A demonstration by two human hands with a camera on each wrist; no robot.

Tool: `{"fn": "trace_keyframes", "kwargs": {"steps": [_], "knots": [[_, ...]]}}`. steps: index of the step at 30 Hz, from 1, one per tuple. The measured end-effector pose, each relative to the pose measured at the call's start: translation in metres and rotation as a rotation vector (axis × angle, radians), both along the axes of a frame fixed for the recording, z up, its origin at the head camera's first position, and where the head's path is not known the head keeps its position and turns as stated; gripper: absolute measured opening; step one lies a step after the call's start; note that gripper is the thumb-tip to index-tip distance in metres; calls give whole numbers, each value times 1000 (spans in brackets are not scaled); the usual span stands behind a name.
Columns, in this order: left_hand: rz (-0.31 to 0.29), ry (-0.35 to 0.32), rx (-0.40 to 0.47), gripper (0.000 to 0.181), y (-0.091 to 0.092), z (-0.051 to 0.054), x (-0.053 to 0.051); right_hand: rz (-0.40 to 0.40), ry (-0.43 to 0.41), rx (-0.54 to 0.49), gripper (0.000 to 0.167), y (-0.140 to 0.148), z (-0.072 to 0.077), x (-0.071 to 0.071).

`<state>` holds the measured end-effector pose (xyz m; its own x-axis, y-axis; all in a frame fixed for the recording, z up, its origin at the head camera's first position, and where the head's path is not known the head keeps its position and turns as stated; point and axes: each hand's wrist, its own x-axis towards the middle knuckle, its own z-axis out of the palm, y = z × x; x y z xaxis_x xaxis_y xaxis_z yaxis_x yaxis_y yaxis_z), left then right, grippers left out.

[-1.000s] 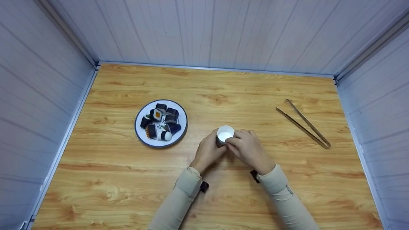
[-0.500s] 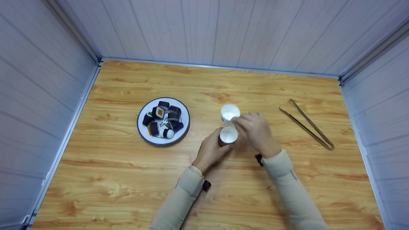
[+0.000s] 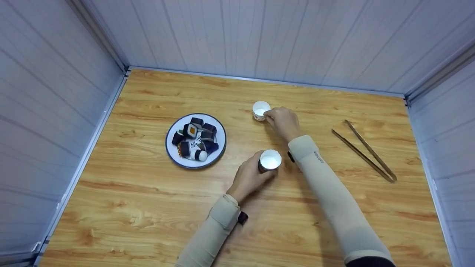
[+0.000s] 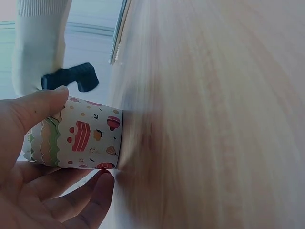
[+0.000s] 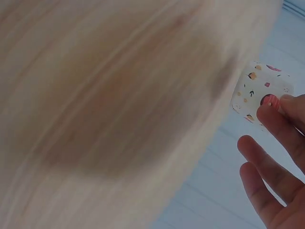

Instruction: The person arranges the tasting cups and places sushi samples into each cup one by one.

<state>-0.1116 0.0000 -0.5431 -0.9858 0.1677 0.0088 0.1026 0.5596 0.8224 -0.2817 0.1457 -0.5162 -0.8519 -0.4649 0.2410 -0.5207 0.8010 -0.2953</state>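
My left hand [image 3: 248, 179] grips a stack of nested paper baking cups [image 3: 270, 161] in the middle of the table. In the left wrist view the stack [image 4: 90, 136] shows several scalloped rims, and its outer cup has cake prints; thumb and fingers lie on opposite sides. Farther back, my right hand [image 3: 284, 121] pinches one white paper baking cup [image 3: 260, 110] by its rim, mouth up. That printed cup [image 5: 252, 93] appears in the right wrist view between thumb and index finger, with the other fingers spread apart. Whether its base touches the table cannot be told.
A blue-rimmed white plate [image 3: 171, 152] with several toy-like sushi pieces [image 3: 190, 130] stands left of both hands. Metal tongs [image 3: 365, 152] lie spread on the wooden table [image 3: 130, 207] at the right. Pale panels [image 3: 237, 37] wall the back and sides.
My right hand has pulled one paper baking cup off the stack and carried it toward the back of the table. My left hand still holds the stack at nearly the same place.
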Motion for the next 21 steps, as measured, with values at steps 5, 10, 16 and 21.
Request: {"fn": "trace_keyframes", "kwargs": {"steps": [5, 10, 16, 21], "knots": [[-8, 7, -6, 61, 3, -1, 1, -27, -37, 14, 17, 2, -6, -2], [-4, 1, 4, 62, 4, -1, 1, -51, -56, -1, 20, 3, -3, 2], [7, -3, -8, 63, 3, -2, 2, 14, 64, -36, 17, 11, 16, 27], [13, -10, -14, 63, 1, -2, -1, 125, 212, -72, 12, 22, 41, 68]]}}
